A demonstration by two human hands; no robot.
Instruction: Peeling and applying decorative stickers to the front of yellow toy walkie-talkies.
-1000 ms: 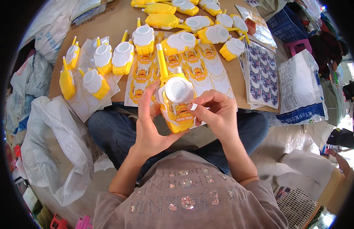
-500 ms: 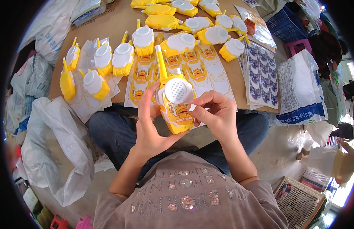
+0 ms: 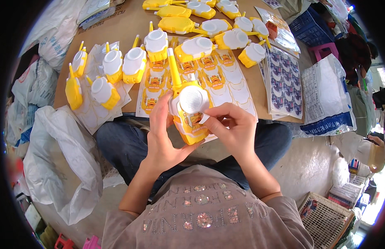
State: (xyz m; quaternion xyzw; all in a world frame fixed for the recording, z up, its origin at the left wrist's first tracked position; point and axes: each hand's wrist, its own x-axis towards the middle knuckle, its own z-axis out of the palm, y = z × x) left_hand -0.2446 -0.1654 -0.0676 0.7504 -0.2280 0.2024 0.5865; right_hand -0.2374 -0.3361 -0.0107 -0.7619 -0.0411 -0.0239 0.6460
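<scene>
A yellow and white toy walkie-talkie (image 3: 191, 101), antenna upward, is held over my lap at the table's near edge. My left hand (image 3: 162, 137) grips it from the left side, thumb under its lower end. An orange duck-faced sticker (image 3: 191, 122) covers its front below the round speaker grille. My right hand (image 3: 232, 126) pinches thumb and forefinger at the sticker's right edge, where a small white flap shows; its other fingers curl behind. Beyond the toy lies a sheet of matching stickers (image 3: 215, 79), with several spaces on its right side bare of stickers.
Several more walkie-talkies, among them one white-faced toy (image 3: 134, 64), stand and lie across the brown table (image 3: 105, 35). Purple sticker sheets (image 3: 286, 83) are stacked at the right. White plastic bags (image 3: 61, 166) hang at the left; a wicker-like basket (image 3: 325, 220) sits on the floor at lower right.
The walkie-talkie has tilted slightly and shifted a little left in my left hand. My right hand keeps its pinch at the sticker's edge, moving slightly left.
</scene>
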